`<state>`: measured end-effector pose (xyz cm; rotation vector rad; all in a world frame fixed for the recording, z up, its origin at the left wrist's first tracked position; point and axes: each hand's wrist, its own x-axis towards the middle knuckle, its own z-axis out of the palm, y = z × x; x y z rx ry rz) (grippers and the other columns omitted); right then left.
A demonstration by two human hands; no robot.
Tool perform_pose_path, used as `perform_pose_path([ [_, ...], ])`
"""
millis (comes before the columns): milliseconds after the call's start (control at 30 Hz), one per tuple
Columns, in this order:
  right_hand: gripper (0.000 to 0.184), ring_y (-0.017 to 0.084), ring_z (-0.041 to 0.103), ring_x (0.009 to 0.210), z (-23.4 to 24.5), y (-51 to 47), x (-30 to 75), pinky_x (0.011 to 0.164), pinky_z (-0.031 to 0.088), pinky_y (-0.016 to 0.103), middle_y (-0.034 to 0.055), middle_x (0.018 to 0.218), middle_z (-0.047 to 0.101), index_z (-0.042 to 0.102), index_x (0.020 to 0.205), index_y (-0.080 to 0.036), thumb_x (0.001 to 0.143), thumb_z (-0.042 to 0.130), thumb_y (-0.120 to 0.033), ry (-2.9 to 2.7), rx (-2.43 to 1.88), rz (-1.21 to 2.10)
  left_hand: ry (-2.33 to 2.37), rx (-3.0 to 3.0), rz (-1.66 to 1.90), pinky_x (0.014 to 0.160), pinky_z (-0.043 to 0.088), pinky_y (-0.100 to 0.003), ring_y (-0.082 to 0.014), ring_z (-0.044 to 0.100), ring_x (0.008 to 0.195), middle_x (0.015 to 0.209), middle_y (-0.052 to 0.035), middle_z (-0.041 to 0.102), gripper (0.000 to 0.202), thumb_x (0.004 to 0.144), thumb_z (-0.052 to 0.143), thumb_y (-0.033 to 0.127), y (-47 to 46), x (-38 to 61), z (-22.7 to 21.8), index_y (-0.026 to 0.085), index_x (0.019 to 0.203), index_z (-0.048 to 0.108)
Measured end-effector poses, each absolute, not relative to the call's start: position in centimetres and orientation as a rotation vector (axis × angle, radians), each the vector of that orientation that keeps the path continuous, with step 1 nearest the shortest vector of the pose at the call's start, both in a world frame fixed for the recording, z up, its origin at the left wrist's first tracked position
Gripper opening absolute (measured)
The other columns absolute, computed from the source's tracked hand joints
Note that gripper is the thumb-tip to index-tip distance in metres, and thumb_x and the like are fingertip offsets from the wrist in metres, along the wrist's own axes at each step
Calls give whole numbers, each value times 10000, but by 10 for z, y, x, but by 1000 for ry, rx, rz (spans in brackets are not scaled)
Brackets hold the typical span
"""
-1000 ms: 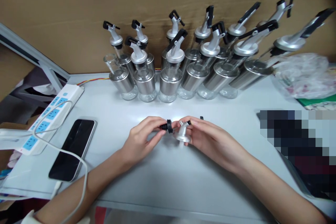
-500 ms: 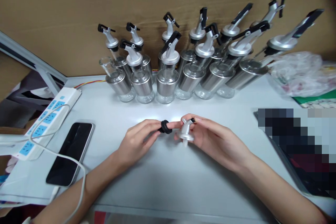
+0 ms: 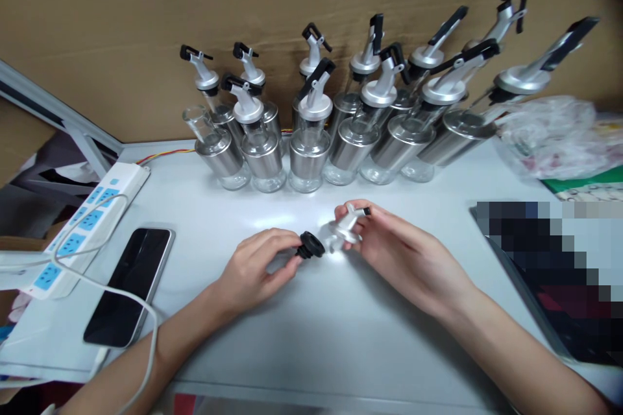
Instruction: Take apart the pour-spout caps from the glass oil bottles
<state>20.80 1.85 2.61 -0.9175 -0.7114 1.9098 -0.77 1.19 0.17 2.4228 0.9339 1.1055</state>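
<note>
My left hand pinches a small black rubber stopper between thumb and fingers, just above the white table. My right hand grips a silver pourer spout with a black tip, tilted with its base turned toward the stopper. Stopper and spout sit a finger's width apart; I cannot tell whether they touch. Both hands hover at the table's middle, in front of the bottles.
Several glass-and-steel oil bottles with pourer spouts stand at the back against cardboard; one bottle at the left has no spout. A phone with a white cable and a power strip lie left. A plastic bag sits right.
My right hand has tipped the spout so its base faces left and lifted it slightly. My left hand has lowered the stopper and turned it toward the spout.
</note>
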Motion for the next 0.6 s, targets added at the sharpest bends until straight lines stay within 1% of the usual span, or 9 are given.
perform_pose_path([
  [100, 181, 161, 489, 787, 25, 18, 207, 698, 422, 284, 38, 855, 542, 659, 931, -217, 879, 506, -296, -664, -893, 1898, 880, 2479, 1115, 696, 539, -274, -140, 636, 730, 803, -55, 682, 147, 841, 574, 116, 14, -7, 3, 161, 979, 559],
  [200, 177, 164, 493, 821, 25, 17, 206, 705, 425, 281, 52, 907, 549, 658, 941, -199, 874, 517, -282, -672, -845, 1951, 865, 2495, 1159, 719, 527, -305, -143, 624, 715, 781, -51, 678, 145, 841, 571, 120, 15, -8, 2, 159, 979, 553],
  [400, 157, 180, 493, 866, 24, 16, 204, 705, 433, 291, 61, 970, 543, 657, 920, -203, 855, 541, -286, -695, -850, 1972, 862, 2482, 1172, 742, 515, -318, -145, 628, 730, 801, -60, 682, 133, 860, 545, 131, 15, -9, -1, 161, 989, 534],
  [600, 177, 179, 494, 902, 21, 15, 204, 722, 435, 283, 63, 988, 550, 668, 941, -200, 851, 564, -311, -711, -851, 2011, 857, 2543, 1113, 795, 497, -330, -141, 651, 742, 818, -52, 693, 111, 909, 512, 209, 15, -9, 0, 168, 1010, 527],
])
